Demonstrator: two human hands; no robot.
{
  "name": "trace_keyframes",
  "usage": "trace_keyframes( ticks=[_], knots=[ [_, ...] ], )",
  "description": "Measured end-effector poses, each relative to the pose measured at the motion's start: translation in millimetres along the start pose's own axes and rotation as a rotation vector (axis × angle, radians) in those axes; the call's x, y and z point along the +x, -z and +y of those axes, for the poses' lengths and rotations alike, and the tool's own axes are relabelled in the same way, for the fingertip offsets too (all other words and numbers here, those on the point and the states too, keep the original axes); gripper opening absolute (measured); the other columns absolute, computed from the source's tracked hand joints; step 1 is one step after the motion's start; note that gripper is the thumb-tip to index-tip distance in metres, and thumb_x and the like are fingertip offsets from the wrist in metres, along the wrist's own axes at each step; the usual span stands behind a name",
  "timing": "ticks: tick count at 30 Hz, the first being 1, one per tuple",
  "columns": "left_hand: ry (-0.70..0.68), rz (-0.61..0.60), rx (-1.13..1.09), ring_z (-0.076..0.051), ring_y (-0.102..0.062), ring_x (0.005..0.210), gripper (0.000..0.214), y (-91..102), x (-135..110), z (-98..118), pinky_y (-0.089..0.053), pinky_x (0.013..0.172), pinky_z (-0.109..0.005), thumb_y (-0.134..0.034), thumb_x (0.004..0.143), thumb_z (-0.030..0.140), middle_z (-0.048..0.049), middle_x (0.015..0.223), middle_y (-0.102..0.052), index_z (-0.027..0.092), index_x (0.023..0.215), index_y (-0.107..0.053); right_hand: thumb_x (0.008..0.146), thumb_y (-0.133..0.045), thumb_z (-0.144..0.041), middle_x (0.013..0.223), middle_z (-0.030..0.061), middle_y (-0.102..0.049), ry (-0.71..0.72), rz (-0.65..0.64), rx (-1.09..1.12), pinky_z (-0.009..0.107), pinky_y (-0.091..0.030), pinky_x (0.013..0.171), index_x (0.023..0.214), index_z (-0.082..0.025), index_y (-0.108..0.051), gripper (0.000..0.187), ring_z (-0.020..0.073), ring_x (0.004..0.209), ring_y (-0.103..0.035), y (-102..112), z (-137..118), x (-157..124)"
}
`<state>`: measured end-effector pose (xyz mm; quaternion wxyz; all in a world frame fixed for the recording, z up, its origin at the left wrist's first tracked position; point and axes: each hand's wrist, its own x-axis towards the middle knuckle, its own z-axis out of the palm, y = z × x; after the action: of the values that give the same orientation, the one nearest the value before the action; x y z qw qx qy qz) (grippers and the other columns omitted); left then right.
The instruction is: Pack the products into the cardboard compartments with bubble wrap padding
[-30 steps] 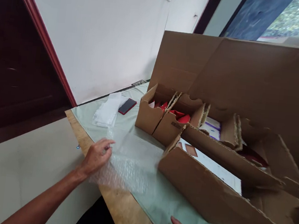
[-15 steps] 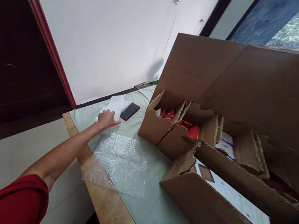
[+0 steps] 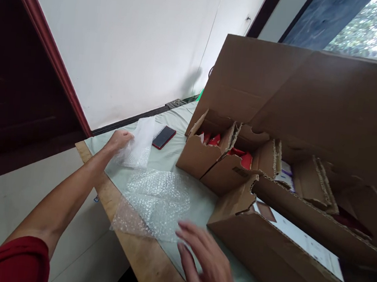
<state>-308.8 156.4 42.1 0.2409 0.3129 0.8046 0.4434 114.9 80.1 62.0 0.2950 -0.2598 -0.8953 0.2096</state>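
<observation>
My left hand (image 3: 117,140) is stretched out to the far left of the table and is closed on the near edge of a small stack of bubble wrap sheets (image 3: 138,144), lifting it. A flat sheet of bubble wrap (image 3: 155,202) lies on the table edge nearer to me. My right hand (image 3: 207,264) hovers just right of that flat sheet, fingers spread, holding nothing. A big open cardboard box (image 3: 272,176) with dividers stands to the right, with red items (image 3: 240,157) in its far compartments.
A dark phone with a red edge (image 3: 163,137) lies beyond the bubble wrap stack. The table (image 3: 142,261) has a wooden edge and a pale green cover. A white wall and a dark red door frame (image 3: 49,54) stand to the left.
My left hand has closed on the far bubble wrap stack and raised it. My right hand has come up from the table's near edge toward the flat sheet.
</observation>
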Motion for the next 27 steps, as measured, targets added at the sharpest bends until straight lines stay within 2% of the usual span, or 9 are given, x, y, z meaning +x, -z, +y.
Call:
trace_keyframes(
  ticks=[3, 7, 10, 12, 16, 19, 21, 24, 27],
  knots=[
    [-0.007, -0.007, -0.024, -0.025, -0.067, 0.109, 0.038, 5.0, -0.3, -6.2, -0.06, 0.09, -0.045, -0.067, 0.097, 0.037, -0.0108, 0.132, -0.064, 0.017, 0.13, -0.062, 0.09, -0.064, -0.017, 0.132, 0.009, -0.071, -0.275, -0.166, 0.165, 0.042, -0.056, 0.102, 0.11, -0.023, -0.076, 0.024, 0.0282, 0.123, -0.066, -38.7, -0.4, 108.5],
    [-0.049, -0.001, -0.032, -0.025, -0.067, 0.109, 0.038, 7.4, 0.5, -9.4, -0.06, 0.089, -0.044, -0.068, 0.097, 0.037, -0.0102, 0.131, -0.064, 0.017, 0.129, -0.063, 0.094, -0.07, -0.025, 0.121, 0.0092, -0.072, -0.4, -0.228, 0.184, 0.042, -0.06, 0.09, 0.118, -0.018, -0.07, 0.025, 0.0239, 0.104, -0.071, -100.6, 23.2, 217.3],
    [-0.085, 0.045, -0.007, -0.025, -0.068, 0.106, 0.037, 16.5, 2.3, -10.6, -0.06, 0.087, -0.042, -0.068, 0.097, 0.038, -0.0094, 0.128, -0.066, 0.016, 0.126, -0.064, 0.099, -0.067, -0.037, 0.125, 0.0091, -0.067, -0.433, -0.218, 0.203, 0.043, -0.06, 0.088, 0.127, -0.017, -0.064, 0.034, 0.0225, 0.104, -0.068, -131.4, 36.5, 251.5],
    [-0.105, 0.104, 0.043, -0.022, -0.069, 0.099, 0.034, 31.7, 2.0, -11.3, -0.061, 0.083, -0.04, -0.068, 0.097, 0.039, -0.0081, 0.122, -0.068, 0.015, 0.121, -0.066, 0.099, -0.066, -0.038, 0.125, 0.0088, -0.066, -0.434, -0.18, 0.22, 0.042, -0.061, 0.086, 0.127, -0.017, -0.064, 0.035, 0.0224, 0.103, -0.068, -139.8, 38.3, 261.6],
    [-0.146, 0.277, 0.218, -0.02, -0.068, 0.082, 0.022, 73.6, -6.8, -6.9, -0.052, 0.072, -0.03, -0.063, 0.096, 0.035, -0.0025, 0.086, -0.071, 0.014, 0.093, -0.07, 0.098, -0.065, -0.026, 0.105, 0.0055, -0.072, -0.351, -0.002, 0.268, 0.037, -0.058, 0.084, 0.108, -0.014, -0.069, 0.016, 0.0179, 0.091, -0.069, -122.8, 19.9, 273.9],
    [-0.183, 0.383, 0.371, -0.026, -0.069, 0.089, 0.02, 85.9, -17.1, 2.9, -0.045, 0.074, -0.031, -0.056, 0.093, 0.028, -0.0051, 0.08, -0.072, 0.015, 0.087, -0.071, 0.092, -0.058, -0.016, 0.095, 0.0043, -0.074, -0.226, 0.141, 0.308, 0.033, -0.056, 0.084, 0.097, -0.015, -0.071, 0.014, 0.0168, 0.087, -0.067, -81.3, -12.4, 259.3],
    [-0.2, 0.387, 0.462, -0.029, -0.069, 0.097, 0.021, 74.8, -22.8, 9.8, -0.046, 0.08, -0.034, -0.055, 0.094, 0.028, -0.0092, 0.089, -0.074, 0.016, 0.092, -0.072, 0.092, -0.057, -0.02, 0.096, 0.0037, -0.074, -0.132, 0.217, 0.304, 0.033, -0.056, 0.081, 0.097, -0.019, -0.071, 0.015, 0.0177, 0.087, -0.067, -45.1, -35.7, 223.1],
    [-0.228, 0.277, 0.568, -0.026, -0.069, 0.099, 0.023, 38.7, -30.1, 19.3, -0.051, 0.088, -0.04, -0.059, 0.099, 0.036, -0.0091, 0.101, -0.073, 0.016, 0.101, -0.07, 0.096, -0.059, -0.027, 0.095, 0.0037, -0.073, 0.061, 0.346, 0.154, 0.035, -0.058, 0.074, 0.096, -0.028, -0.071, 0.013, 0.0206, 0.086, -0.07, 9.7, -56.2, 128.5],
    [-0.284, 0.124, 0.643, -0.024, -0.068, 0.103, 0.031, 7.1, -46.0, 26.8, -0.052, 0.095, -0.043, -0.067, 0.095, 0.045, -0.0081, 0.11, -0.072, 0.017, 0.108, -0.069, 0.094, -0.063, -0.038, 0.097, 0.0052, -0.073, -0.03, 0.403, -0.169, 0.041, -0.06, 0.061, 0.103, -0.044, -0.072, 0.014, 0.0295, 0.087, -0.074, 55.0, -54.9, 16.5]
  ],
)
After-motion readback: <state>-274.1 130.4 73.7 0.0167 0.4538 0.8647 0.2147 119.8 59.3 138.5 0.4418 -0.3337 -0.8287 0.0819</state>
